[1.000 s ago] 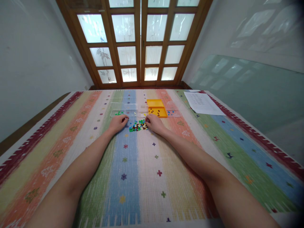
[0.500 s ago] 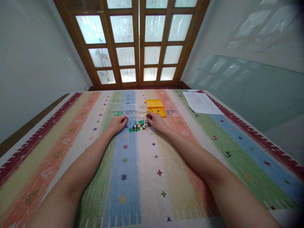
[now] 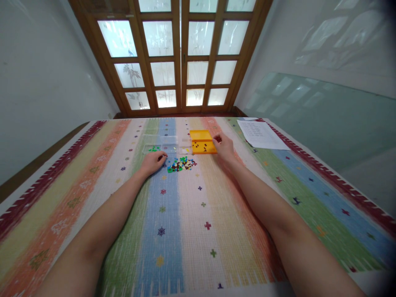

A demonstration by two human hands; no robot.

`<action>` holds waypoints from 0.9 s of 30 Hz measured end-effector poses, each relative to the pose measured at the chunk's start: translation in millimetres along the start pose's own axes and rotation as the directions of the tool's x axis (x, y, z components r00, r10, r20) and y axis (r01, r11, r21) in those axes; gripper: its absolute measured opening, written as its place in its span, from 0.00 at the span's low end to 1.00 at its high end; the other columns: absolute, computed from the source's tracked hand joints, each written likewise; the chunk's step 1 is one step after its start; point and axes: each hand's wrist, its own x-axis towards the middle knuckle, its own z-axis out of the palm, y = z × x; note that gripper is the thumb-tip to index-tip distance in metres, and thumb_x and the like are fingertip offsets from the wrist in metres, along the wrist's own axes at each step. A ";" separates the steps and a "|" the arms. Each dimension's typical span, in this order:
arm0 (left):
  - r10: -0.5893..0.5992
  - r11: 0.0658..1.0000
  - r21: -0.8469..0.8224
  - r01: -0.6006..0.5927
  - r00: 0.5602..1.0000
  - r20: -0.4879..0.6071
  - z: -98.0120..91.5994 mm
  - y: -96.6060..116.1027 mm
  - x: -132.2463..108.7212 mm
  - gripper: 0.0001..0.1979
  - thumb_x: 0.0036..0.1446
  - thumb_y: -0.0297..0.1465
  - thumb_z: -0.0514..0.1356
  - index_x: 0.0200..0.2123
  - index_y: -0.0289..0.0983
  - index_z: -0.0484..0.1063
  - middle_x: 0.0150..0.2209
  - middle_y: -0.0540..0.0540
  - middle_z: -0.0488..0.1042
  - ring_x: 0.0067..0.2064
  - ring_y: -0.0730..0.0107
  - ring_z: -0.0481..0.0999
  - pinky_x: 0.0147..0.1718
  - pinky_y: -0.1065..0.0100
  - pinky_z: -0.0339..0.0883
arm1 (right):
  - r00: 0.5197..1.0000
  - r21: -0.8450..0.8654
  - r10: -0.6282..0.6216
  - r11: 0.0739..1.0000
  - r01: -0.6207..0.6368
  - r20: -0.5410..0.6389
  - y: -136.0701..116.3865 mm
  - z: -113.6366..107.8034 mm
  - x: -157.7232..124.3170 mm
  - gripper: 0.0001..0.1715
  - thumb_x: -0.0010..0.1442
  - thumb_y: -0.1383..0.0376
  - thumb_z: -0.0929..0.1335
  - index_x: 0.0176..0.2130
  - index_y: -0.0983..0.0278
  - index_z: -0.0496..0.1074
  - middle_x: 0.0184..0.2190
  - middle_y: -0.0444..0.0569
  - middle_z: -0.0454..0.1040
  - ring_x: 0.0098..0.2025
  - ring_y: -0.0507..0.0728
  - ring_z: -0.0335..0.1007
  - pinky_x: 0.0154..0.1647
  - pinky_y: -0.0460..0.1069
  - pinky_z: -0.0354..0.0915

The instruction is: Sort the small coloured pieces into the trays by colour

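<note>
The right hand (image 3: 225,147) has just gone from beside the loose heap of tiny mixed-colour pieces (image 3: 182,164) to the right end of the open yellow plastic box (image 3: 201,135), so it's off the heap now. Its fingers bend close together; I can't tell if they pinch anything. The left hand (image 3: 153,161) stays curled by the see-through plastic box (image 3: 167,147), and I can't tell if it's holding something. The heap sits on the striped cloth (image 3: 198,231), just beside the left hand.

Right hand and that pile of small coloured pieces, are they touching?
Apart: the head view shows striped tablecloth between the right hand and the pile of pieces, with the hand by the yellow box.
</note>
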 end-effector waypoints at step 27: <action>0.018 1.000 -0.006 -0.018 0.999 0.044 0.1 0.7 -0.2 0.14 0.67 0.37 0.56 0.45 0.41 0.82 0.39 0.46 0.83 0.38 0.61 0.77 0.41 0.63 0.67 | 0.996 -0.129 0.072 0.989 -0.078 -0.053 29.5 -8.5 2.1 0.15 0.64 0.62 0.65 0.40 0.63 0.81 0.37 0.51 0.82 0.38 0.60 0.75 0.41 0.51 0.64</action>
